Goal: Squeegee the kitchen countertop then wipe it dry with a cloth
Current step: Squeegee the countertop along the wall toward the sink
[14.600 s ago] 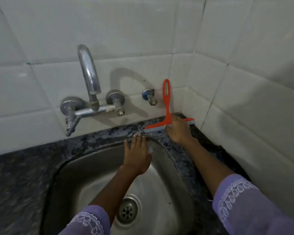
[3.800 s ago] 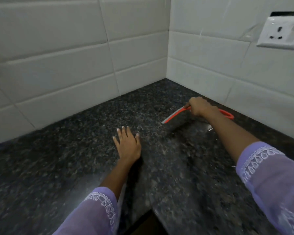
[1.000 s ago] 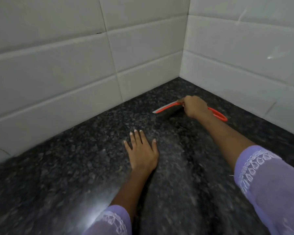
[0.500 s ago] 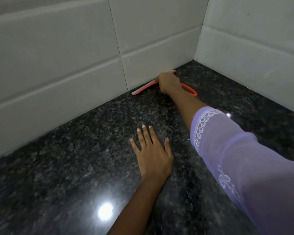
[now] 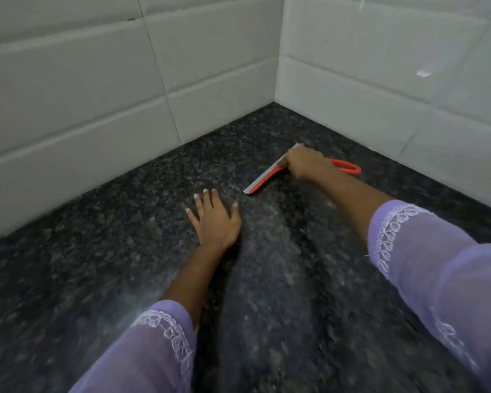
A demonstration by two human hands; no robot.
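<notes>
Since half a second ago, the squeegee [image 5: 270,177] is off the wall, mid-counter [image 5: 97,265].
Right hand [image 5: 304,163] grips it; left hand [image 5: 214,219] flat, holding nothing. Pull stroke underway, cloth later.

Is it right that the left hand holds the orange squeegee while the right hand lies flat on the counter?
No, the hands are swapped. In the head view the right hand holds the squeegee, and the left hand lies flat on the counter.

Single head-worn wide-angle view, looking forward and steeply down, close over the speckled black granite desk [image 5: 102,251]; the white-tiled wall corner [image 5: 278,66] fills the upper frame.
</notes>
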